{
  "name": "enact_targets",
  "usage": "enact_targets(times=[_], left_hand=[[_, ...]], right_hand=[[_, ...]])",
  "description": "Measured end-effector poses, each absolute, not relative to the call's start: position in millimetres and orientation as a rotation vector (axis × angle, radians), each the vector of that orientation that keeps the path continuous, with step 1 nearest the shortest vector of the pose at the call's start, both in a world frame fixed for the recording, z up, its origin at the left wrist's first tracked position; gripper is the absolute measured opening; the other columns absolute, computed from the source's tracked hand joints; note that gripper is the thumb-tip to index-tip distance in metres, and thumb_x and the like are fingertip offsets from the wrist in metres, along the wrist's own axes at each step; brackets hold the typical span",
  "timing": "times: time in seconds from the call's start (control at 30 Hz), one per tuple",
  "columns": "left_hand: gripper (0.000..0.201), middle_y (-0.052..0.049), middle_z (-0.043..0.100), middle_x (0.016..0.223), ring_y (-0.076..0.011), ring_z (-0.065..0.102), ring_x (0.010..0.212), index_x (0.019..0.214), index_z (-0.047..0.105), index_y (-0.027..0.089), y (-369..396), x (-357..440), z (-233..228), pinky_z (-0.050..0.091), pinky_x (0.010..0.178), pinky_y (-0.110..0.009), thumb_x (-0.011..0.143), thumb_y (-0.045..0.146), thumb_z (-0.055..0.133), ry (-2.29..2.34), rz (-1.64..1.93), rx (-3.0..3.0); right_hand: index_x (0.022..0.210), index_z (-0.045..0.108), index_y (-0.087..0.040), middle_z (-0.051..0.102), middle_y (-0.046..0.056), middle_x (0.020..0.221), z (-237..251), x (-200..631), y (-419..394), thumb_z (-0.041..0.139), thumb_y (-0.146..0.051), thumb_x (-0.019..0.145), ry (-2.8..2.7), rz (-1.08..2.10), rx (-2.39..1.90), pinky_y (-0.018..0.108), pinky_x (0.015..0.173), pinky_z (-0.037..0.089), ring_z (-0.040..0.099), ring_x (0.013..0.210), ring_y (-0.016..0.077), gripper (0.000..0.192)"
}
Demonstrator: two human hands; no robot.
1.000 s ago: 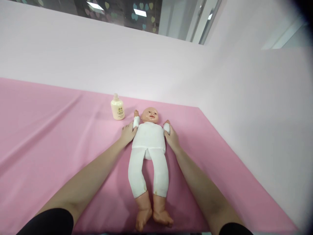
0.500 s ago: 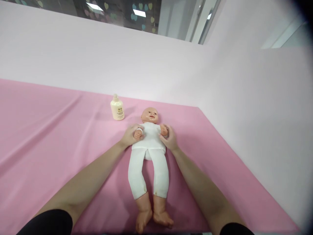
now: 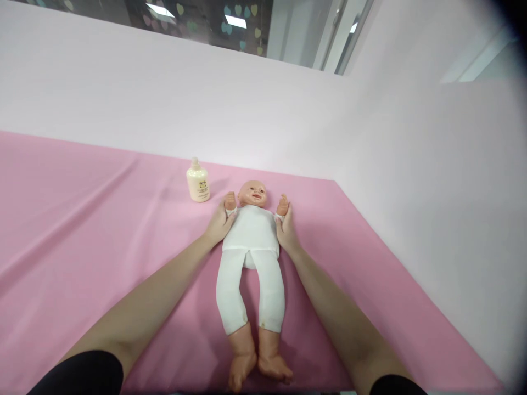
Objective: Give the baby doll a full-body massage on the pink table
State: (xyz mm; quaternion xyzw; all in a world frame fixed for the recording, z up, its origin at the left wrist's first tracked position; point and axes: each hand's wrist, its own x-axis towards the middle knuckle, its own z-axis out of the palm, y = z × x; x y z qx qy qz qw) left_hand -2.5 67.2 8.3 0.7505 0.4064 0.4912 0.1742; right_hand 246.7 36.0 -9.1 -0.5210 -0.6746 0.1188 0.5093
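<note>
A baby doll (image 3: 251,227) in a white top and white trousers lies on its back, head toward the wall and bare feet toward me. My left hand (image 3: 220,224) is closed round the doll's arm on the left side, thumb along the white cuff. On the other side my right hand (image 3: 287,229) grips the opposite arm near its cuff. Both doll hands point up beside its head. Parts of my fingers are hidden behind the doll's arms.
Left of the doll's head stands a cream pump bottle (image 3: 198,184) with a dark label. Pink sheeting (image 3: 102,219) with folds covers the surface. White walls (image 3: 206,104) rise at the back and right, with a window (image 3: 206,22) above.
Both doll arms have swung from lying over the chest and sides to raised beside the head. My hands have turned along with them, and the doll's body stays in place.
</note>
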Motion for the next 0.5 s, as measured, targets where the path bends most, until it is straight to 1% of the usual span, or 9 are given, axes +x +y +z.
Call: enact_targets(times=[0.07,0.1,0.17,0.2,0.23,0.3,0.4,0.5], left_hand=[[0.069,-0.019,0.028,0.153,-0.0285,0.027,0.143,0.15,0.01,0.013,72.2,-3.1,2.2,0.025,0.117,-0.049,0.093,0.034,0.042,1.184,1.394,2.091],[0.073,-0.02,0.022,0.155,-0.0292,0.021,0.145,0.151,0.004,0.013,74.7,-3.7,-1.1,0.022,0.118,-0.05,0.093,0.034,0.042,1.215,1.386,2.07],[0.078,-0.022,0.018,0.156,-0.031,0.018,0.146,0.151,-0.003,0.012,79.1,-5.4,-6.8,0.021,0.117,-0.053,0.092,0.034,0.043,1.271,1.365,2.043],[0.078,-0.022,0.019,0.155,-0.0318,0.019,0.146,0.152,-0.003,0.012,80.4,-6.3,-8.4,0.021,0.117,-0.054,0.092,0.033,0.043,1.29,1.346,2.045],[0.077,-0.022,0.021,0.155,-0.0325,0.02,0.145,0.152,0.0,0.012,81.0,-7.1,-9.1,0.021,0.116,-0.055,0.091,0.032,0.043,1.313,1.319,2.052],[0.071,-0.021,0.024,0.154,-0.0339,0.023,0.144,0.151,0.011,0.011,80.1,-8.0,-7.3,0.023,0.116,-0.055,0.091,0.031,0.043,1.393,1.242,2.052],[0.061,-0.019,0.033,0.151,-0.034,0.03,0.141,0.147,0.028,0.012,75.6,-7.9,-0.2,0.027,0.114,-0.054,0.09,0.031,0.042,1.529,1.143,2.025],[0.058,-0.017,0.041,0.146,-0.0333,0.038,0.136,0.145,0.033,0.015,71.7,-7.0,6.3,0.032,0.111,-0.053,0.09,0.032,0.041,1.604,1.068,2.023]], right_hand=[[0.151,-0.002,-0.01,0.013,0.02,0.158,-12.8,249.8,38.6,0.031,-0.043,0.096,-1.636,0.274,-1.328,0.053,0.118,0.02,0.014,0.148,0.0278,0.072],[0.151,-0.004,-0.01,0.012,0.02,0.158,-15.0,251.5,39.8,0.03,-0.042,0.095,-1.653,0.263,-1.349,0.053,0.118,0.019,0.013,0.148,0.0281,0.072],[0.151,-0.005,-0.013,0.011,0.017,0.159,-19.0,254.6,41.9,0.029,-0.04,0.095,-1.691,0.238,-1.369,0.054,0.118,0.019,0.013,0.148,0.0277,0.071],[0.152,-0.004,-0.015,0.011,0.015,0.159,-20.8,255.8,42.9,0.028,-0.039,0.095,-1.697,0.226,-1.38,0.054,0.118,0.018,0.013,0.148,0.0274,0.07],[0.152,-0.003,-0.016,0.011,0.014,0.159,-22.2,256.7,43.7,0.029,-0.038,0.095,-1.69,0.216,-1.397,0.054,0.118,0.018,0.014,0.148,0.0274,0.069],[0.152,0.002,-0.016,0.013,0.013,0.159,-24.2,258.0,45.5,0.031,-0.036,0.094,-1.657,0.208,-1.443,0.055,0.118,0.019,0.014,0.147,0.0282,0.068],[0.151,0.011,-0.015,0.022,0.015,0.156,-26.4,260.3,48.5,0.033,-0.034,0.092,-1.619,0.22,-1.472,0.056,0.117,0.022,0.02,0.145,0.0294,0.066],[0.149,0.02,-0.019,0.035,0.015,0.149,-28.8,264.7,51.7,0.035,-0.034,0.092,-1.597,0.22,-1.445,0.057,0.114,0.026,0.031,0.14,0.0298,0.06]])
